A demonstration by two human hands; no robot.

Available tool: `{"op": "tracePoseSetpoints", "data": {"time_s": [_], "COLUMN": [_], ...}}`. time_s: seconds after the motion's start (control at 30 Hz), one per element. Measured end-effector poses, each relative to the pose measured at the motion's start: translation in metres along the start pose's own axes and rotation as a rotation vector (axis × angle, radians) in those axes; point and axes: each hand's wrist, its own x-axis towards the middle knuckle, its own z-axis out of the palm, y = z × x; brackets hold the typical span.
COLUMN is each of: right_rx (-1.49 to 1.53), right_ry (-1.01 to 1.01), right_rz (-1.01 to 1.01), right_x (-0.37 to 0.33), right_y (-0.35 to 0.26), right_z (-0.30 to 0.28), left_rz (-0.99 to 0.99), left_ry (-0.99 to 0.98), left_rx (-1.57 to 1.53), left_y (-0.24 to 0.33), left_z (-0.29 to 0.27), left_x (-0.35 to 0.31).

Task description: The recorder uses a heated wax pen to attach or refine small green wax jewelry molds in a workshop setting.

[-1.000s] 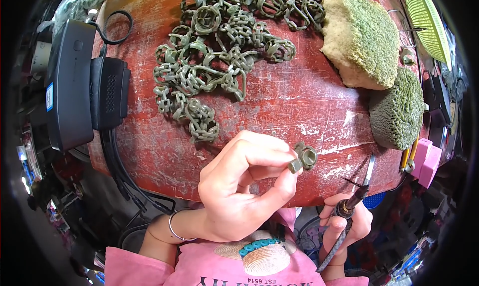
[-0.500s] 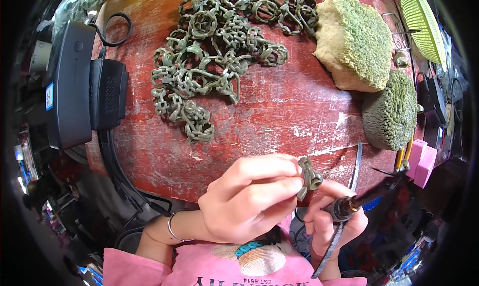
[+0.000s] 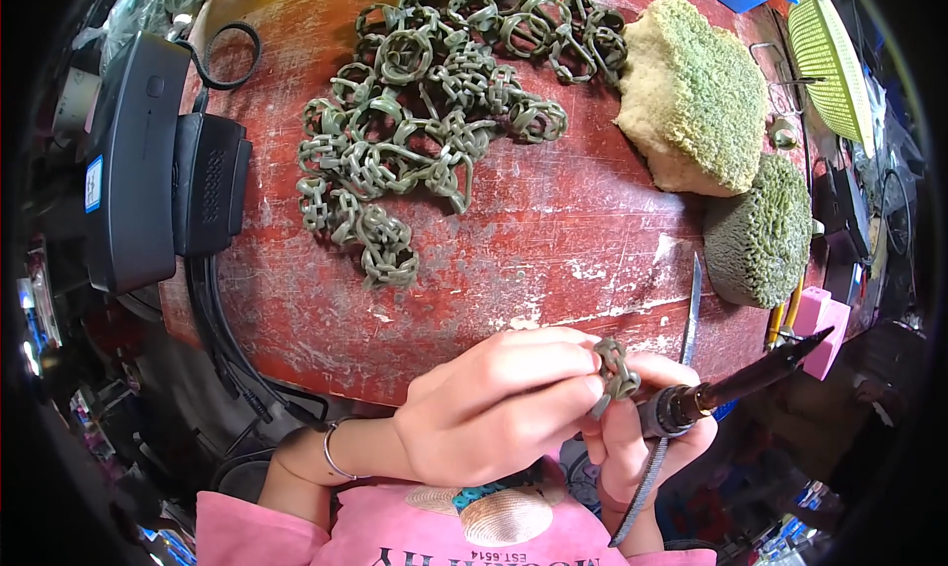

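Small green piece [image 3: 618,370] pinched over the near edge of the bench [image 3: 553,220]

The step in hand looks like positioning: the left hand [image 3: 494,403] holds the piece in a narrow pinch between thumb and fingers, above the near edge. The right hand [image 3: 622,457] is closed around a pen tool [image 3: 750,376], its dark point turned away from the piece, toward the right edge. Its fingertips come right up to the piece; whether they touch it, I cannot tell. A thin blade [image 3: 692,309] juts from beside those fingers toward the far edge and also seems held. The next move, I judge, calls for a steady pinch, with point and blade kept clear of skin.

The piece is dull olive, slightly glossy, with rounded loops; it looks like wax or plastic. Similar chains [image 3: 459,131] of rings and oval links lie tangled from the far edge toward the middle. Near the right edge sit a pale foam block [image 3: 657,121] with a crumbly green top and a darker, pitted one [image 3: 755,235]. The bench's red paint is scuffed to white streaks.
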Motion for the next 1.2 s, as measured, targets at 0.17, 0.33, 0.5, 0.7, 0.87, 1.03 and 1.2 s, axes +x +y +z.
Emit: {"op": "tracePoseSetpoints", "data": {"time_s": [0.17, 0.33, 0.5, 0.7, 0.87, 1.03, 1.2], "right_rx": [0.016, 0.141, 0.239, 0.088, 0.253, 0.303, 0.245], "right_ry": [-0.024, -0.007, 0.045, -0.042, 0.032, 0.030, -0.039], "right_rz": [0.100, 0.092, 0.142, 0.121, 0.098, 0.032, -0.034], "right_x": [0.005, 0.007, 0.010, 0.011, 0.010, 0.011, 0.012], "right_y": [-0.006, -0.007, -0.009, -0.019, -0.008, -0.004, -0.006], "right_z": [-0.001, 0.000, 0.004, 0.002, 0.000, -0.002, -0.002], "left_rz": [-0.306, -0.678, -0.677, -0.272, -0.230, -0.294, -0.368], "left_ry": [-0.047, 0.072, 0.121, 0.031, -0.039, -0.065, -0.012], "left_rx": [-0.173, -0.635, -0.674, -0.075, -0.082, -0.090, -0.234], "left_y": [0.004, 0.010, 0.009, 0.006, 0.004, 0.008, 0.009], "left_z": [-0.006, -0.003, 0.000, -0.001, -0.002, -0.006, -0.005], "left_x": [0.009, 0.010, 0.008, 0.010, 0.006, 0.012, 0.010]}}
